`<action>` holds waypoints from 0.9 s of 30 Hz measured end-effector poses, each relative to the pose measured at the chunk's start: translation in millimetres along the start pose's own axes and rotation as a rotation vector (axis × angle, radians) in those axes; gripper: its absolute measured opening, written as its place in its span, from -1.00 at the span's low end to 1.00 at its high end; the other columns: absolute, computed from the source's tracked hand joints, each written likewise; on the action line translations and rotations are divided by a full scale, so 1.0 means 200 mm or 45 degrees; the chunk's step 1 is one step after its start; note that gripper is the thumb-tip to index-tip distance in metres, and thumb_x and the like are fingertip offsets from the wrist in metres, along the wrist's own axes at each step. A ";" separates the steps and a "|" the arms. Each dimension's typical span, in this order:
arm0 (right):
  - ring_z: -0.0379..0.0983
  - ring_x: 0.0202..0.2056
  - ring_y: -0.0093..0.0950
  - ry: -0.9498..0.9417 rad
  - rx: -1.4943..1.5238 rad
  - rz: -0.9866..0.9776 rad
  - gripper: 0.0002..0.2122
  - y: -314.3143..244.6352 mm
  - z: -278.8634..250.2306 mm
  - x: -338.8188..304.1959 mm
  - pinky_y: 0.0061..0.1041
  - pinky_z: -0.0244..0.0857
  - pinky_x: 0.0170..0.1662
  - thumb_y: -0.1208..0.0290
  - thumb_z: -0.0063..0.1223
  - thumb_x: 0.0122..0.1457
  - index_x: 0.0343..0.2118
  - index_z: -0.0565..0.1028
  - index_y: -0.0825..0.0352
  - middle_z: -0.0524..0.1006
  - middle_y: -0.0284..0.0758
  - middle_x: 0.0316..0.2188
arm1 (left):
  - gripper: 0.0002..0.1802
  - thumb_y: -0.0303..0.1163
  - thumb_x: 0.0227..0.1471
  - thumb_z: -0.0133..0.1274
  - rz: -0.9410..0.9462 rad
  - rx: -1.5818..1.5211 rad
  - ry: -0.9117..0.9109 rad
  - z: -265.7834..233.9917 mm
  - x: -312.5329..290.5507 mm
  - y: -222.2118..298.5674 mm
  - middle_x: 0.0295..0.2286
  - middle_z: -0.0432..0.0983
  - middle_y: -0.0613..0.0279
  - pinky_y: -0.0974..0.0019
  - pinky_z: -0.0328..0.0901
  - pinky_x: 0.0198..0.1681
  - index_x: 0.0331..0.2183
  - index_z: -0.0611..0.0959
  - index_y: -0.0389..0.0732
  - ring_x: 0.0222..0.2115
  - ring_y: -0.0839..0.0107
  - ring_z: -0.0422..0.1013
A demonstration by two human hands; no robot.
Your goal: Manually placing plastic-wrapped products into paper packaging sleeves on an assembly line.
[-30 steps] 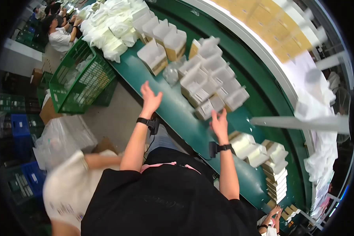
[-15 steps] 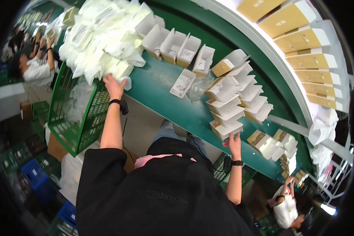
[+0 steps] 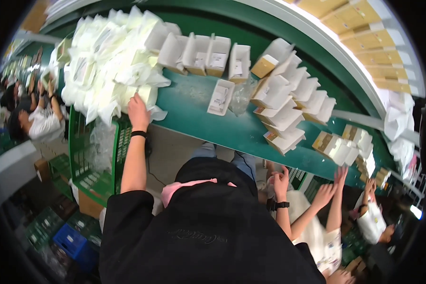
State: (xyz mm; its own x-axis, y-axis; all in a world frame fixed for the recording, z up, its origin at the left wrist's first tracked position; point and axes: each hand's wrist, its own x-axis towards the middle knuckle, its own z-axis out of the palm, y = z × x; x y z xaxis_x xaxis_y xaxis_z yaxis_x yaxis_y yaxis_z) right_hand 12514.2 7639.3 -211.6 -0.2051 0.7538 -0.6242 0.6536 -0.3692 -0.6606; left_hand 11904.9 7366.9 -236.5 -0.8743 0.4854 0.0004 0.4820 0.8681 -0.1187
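Left hand (image 3: 139,115) at a wrapped package (image 3: 149,94), right hand (image 3: 280,183) well apart from it

The clock face is laid on the whole view, with 12 at the top. The package is at 10 o'clock, at the lower border of a heap of white wrapped packages (image 3: 104,71) on the green table (image 3: 184,113). A loose corner of its pale wrapping points to 4 o'clock. Its long axis seems to run roughly from 9 to 3, but the soft wrapping hides the edges.

The left hand comes up from 6 o'clock, and its fingers lie against the package; whether they pinch it, I cannot tell. The right hand is at 4 o'clock, just beyond the near table edge. Its fingers are bent upward, and I cannot tell whether the tips meet.

Near 12 o'clock, a shallow white box (image 3: 216,112) lies with its long axis from 12 to 6, the far end leaning slightly toward 1. A clear plastic bag (image 3: 240,105) is just beside it. Open boxes (image 3: 215,72) stand in a row behind, and a group of boxes with raised flaps (image 3: 293,118) is at 2 o'clock. A green basket (image 3: 121,150) stands at 9 o'clock.
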 end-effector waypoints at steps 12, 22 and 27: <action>0.56 -0.26 -0.07 -0.523 -0.564 -0.636 -0.69 -0.65 0.57 -0.11 -0.14 0.45 -0.18 0.42 0.05 0.21 0.01 0.43 0.31 0.60 -0.12 -0.23 | 0.04 -0.27 -0.16 0.43 -0.291 -0.389 -0.288 -0.13 -0.35 0.24 0.00 0.29 -0.24 -0.06 0.37 -0.01 0.22 0.18 -0.35 -0.05 -0.24 0.41; 0.49 0.05 -0.27 -1.358 -0.014 -0.516 -0.39 -1.06 1.18 -0.11 -0.30 0.37 0.12 0.35 0.21 0.23 0.30 0.21 0.32 0.47 -0.14 0.10 | -0.28 -0.19 0.17 0.21 -0.851 -2.477 -0.534 -0.42 -0.74 0.27 0.12 0.41 0.07 0.14 0.33 0.17 0.22 0.31 -0.24 0.10 0.19 0.40; 0.27 0.25 -0.42 -1.515 0.656 -0.365 -0.19 -1.24 1.12 -0.25 -0.31 0.22 0.27 0.40 0.29 0.18 0.41 0.03 0.28 0.28 -0.26 0.29 | -0.27 -0.09 0.24 0.10 -0.651 -2.694 -0.587 -0.68 -0.91 0.40 0.16 0.38 0.12 0.08 0.28 0.23 0.27 0.27 -0.23 0.15 0.21 0.37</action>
State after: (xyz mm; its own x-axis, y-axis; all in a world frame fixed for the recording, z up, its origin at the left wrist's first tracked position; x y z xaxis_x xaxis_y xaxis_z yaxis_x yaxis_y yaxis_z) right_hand 12198.7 7572.2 -109.5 -0.9696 0.0041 -0.2448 0.1857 -0.6393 -0.7462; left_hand 12110.4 7362.2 -112.0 -0.7045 0.4743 -0.5279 -0.6572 -0.1553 0.7375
